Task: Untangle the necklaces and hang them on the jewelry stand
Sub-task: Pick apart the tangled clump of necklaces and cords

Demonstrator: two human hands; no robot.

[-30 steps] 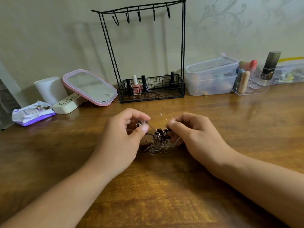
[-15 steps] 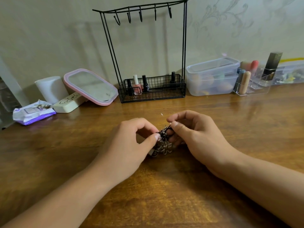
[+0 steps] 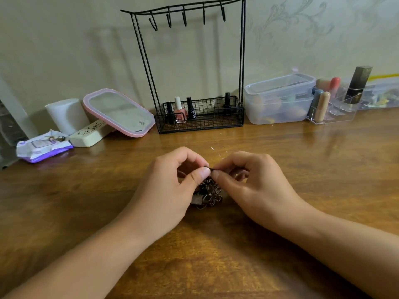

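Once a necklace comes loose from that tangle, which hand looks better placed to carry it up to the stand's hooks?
Probably either: left hand and right hand both pinch the necklace tangle right below the jewelry stand, whose hooks hang bare.

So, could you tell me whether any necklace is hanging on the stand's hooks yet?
No, the stand's hooks are all bare; both hands pinch the tangled necklaces above the table.

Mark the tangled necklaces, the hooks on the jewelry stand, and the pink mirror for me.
tangled necklaces point(image 3: 209, 194): head view, on the dark clump of chain between the hands.
jewelry stand point(image 3: 184, 19): head view, on the middle hook of its top bar.
pink mirror point(image 3: 118, 112): head view, on the glass face.
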